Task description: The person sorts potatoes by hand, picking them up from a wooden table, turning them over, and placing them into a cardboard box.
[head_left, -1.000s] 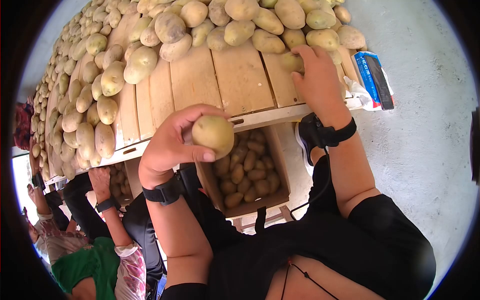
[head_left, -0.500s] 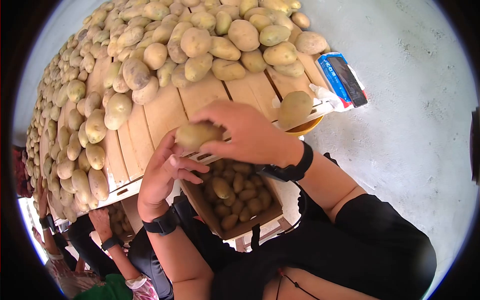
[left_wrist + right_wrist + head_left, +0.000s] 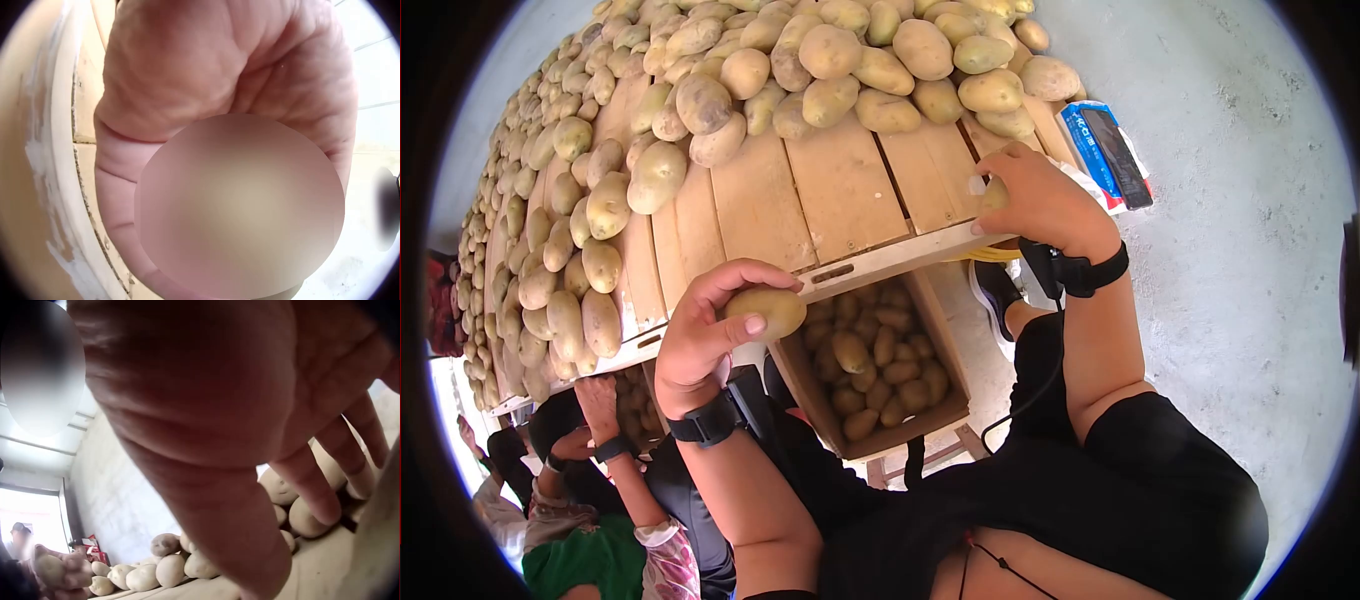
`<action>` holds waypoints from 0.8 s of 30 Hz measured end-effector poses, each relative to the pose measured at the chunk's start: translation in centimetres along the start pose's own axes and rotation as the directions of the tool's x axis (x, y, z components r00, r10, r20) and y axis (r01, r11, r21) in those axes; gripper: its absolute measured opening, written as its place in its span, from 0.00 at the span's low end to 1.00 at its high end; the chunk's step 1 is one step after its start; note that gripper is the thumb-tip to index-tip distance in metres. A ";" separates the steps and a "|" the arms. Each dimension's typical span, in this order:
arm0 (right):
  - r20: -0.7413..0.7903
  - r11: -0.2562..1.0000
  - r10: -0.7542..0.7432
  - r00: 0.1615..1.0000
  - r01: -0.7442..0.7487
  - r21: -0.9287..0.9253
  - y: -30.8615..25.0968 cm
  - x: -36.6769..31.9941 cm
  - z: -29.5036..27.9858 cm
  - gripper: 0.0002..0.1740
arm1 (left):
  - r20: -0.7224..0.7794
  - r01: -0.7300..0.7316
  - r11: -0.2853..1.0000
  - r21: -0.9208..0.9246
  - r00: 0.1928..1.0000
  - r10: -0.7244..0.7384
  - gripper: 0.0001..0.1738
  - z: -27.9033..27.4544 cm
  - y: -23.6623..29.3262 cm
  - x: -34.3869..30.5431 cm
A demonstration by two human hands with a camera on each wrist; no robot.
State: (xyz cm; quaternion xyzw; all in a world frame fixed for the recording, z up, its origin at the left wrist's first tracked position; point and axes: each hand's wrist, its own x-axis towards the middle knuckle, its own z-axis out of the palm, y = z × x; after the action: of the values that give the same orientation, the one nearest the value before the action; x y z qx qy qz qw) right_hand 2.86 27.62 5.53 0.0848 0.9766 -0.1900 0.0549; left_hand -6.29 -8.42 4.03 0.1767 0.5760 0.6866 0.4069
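Note:
In the head view my left hand [image 3: 705, 325] holds an oval yellowish potato [image 3: 766, 312] between thumb and fingers, just off the table's front edge. A blurred patch covers most of what that palm holds in the left wrist view. Farther right, my right hand [image 3: 1050, 200] curls its fingers and thumb round another potato [image 3: 994, 196] at the table edge, mostly hidden by the hand. Below, between the hands, a cardboard box [image 3: 960, 395] contains many small potatoes, a paler one [image 3: 850, 352] lying on top.
Piled potatoes [image 3: 830, 52] cover the back and left of the slatted wooden table [image 3: 845, 185]. A blue packet [image 3: 1092, 150] with a dark phone-like slab [image 3: 1118, 158] lies at the right corner. Beside me on the left, another person's hand [image 3: 598, 405] is near a second box.
The left hand's earlier round potato is gone from it, and a paler potato appeared in the box. The left hand took another potato from the right hand, which moved right to the potato at the edge.

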 end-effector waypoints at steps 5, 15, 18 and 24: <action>0.050 0.998 -0.054 0.997 0.056 -0.040 -0.6 -0.1 0.3 0.29 | 0.115 0.066 0.994 -0.090 0.992 -0.055 0.29 0.0 -0.1 -0.5; -0.271 0.918 -0.211 0.939 0.285 0.276 -4.8 2.2 3.4 0.19 | 0.206 0.145 0.989 -0.025 0.969 -0.136 0.29 -0.7 -1.0 0.7; -0.365 0.888 -0.180 0.914 0.311 0.340 -4.6 3.6 3.8 0.20 | 0.189 0.127 0.992 -0.012 0.974 -0.122 0.29 -0.3 -0.8 1.5; -0.452 0.936 -0.152 0.879 0.274 0.220 -4.4 6.0 4.4 0.25 | 0.200 0.125 0.992 -0.030 0.973 -0.116 0.32 -0.5 -0.6 3.0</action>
State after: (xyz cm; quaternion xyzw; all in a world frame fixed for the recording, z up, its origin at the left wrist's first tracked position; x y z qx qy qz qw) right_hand -3.53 22.77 2.27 0.0222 0.9315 -0.3066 -0.1944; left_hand -8.24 -6.49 2.64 0.2001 0.5276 0.6519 0.5066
